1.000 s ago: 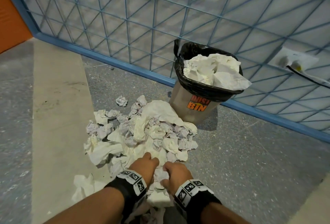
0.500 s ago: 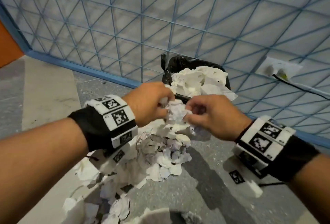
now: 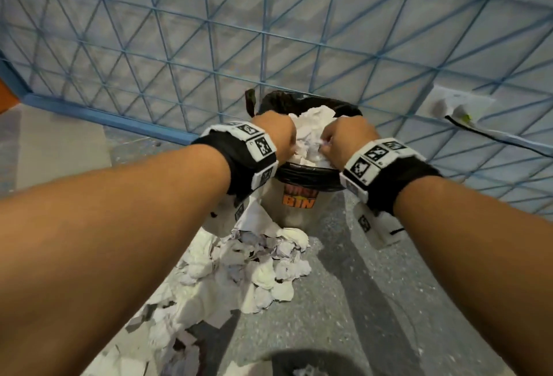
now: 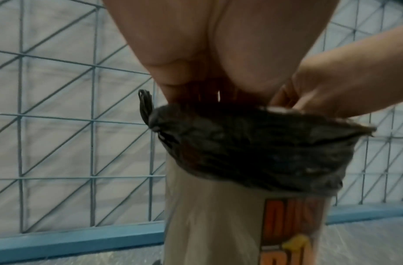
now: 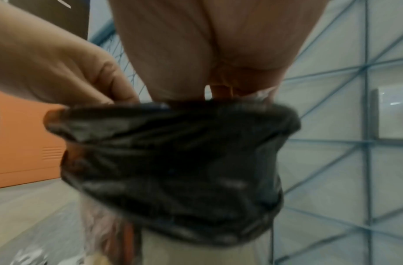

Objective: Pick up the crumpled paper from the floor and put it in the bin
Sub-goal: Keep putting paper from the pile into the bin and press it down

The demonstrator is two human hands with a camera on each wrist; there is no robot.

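The beige dust bin [image 3: 299,211] with a black liner [image 3: 308,172] stands against the wall, heaped with white paper. Both hands are over its mouth. My left hand [image 3: 294,142] and right hand [image 3: 324,143] curl their fingers down onto a wad of crumpled paper [image 3: 309,136] on top of the heap. In the left wrist view the left palm [image 4: 195,53] dips behind the liner rim [image 4: 252,147], which hides the fingertips. The right wrist view likewise has the right hand [image 5: 207,53] behind the liner [image 5: 173,152]. A large pile of crumpled paper [image 3: 260,271] lies on the floor before the bin.
A wall with a blue lattice pattern [image 3: 269,31] and a blue skirting [image 3: 98,116] rises right behind the bin. A wall socket [image 3: 457,106] with a black cable [image 3: 493,136] is at the right. An orange door [image 5: 19,143] stands to the left. Grey speckled floor [image 3: 359,300] extends right of the pile.
Both hands rose from the floor pile with a wad of paper, carried it forward, and now sit lower over the bin's mouth, on top of the heap.
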